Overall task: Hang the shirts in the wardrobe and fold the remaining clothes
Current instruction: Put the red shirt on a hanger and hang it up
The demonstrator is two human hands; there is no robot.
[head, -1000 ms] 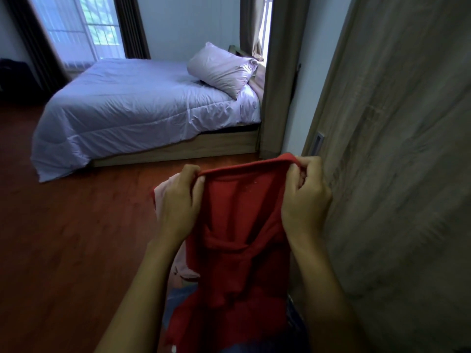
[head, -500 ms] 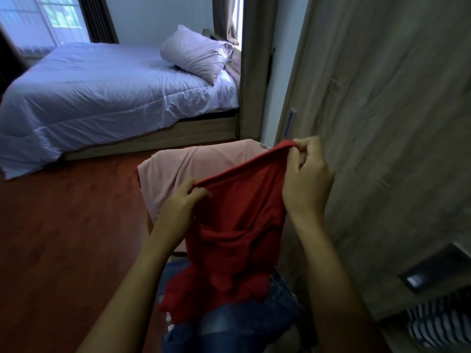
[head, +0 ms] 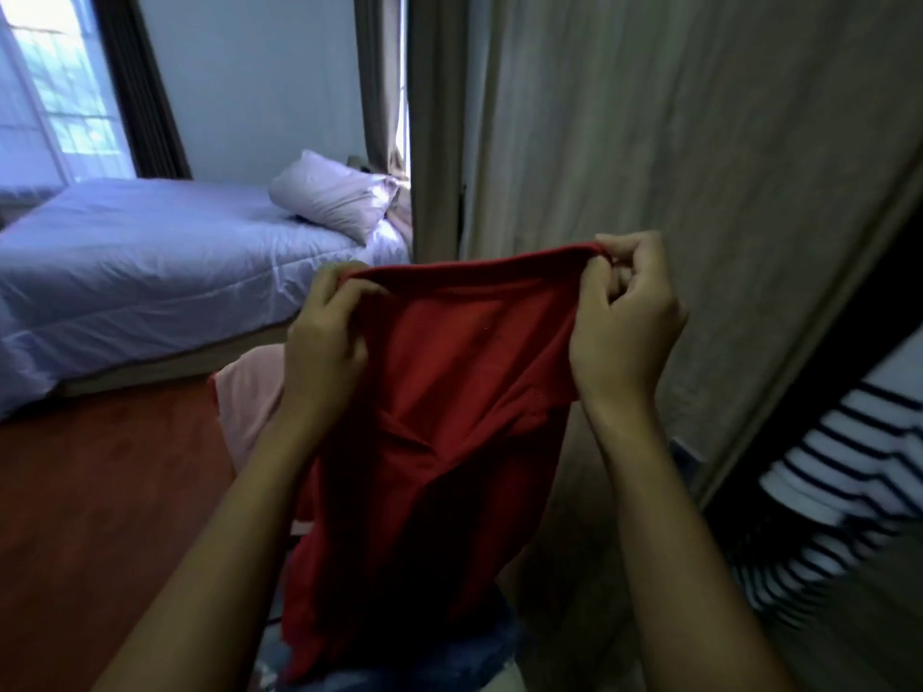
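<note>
Both hands hold the red garment [head: 449, 417] up at chest height in front of the wooden wardrobe door [head: 699, 192]. The left hand [head: 324, 337] has its fingers [head: 344, 292] curled over one end of the top edge, and the right hand [head: 624, 322] pinches the other end. A second ago the hands were closer together, and half a second ago the left had dipped; now they are level and wider apart, so the edge is pulled nearly straight and the cloth hangs free below. The view has also swung right, showing more of a striped shirt [head: 839, 481] hanging inside the open wardrobe. A pink garment [head: 249, 397] and some denim [head: 479, 651] lie behind and below. This looks like spreading the piece to identify it: hang or fold is not yet decided.
</note>
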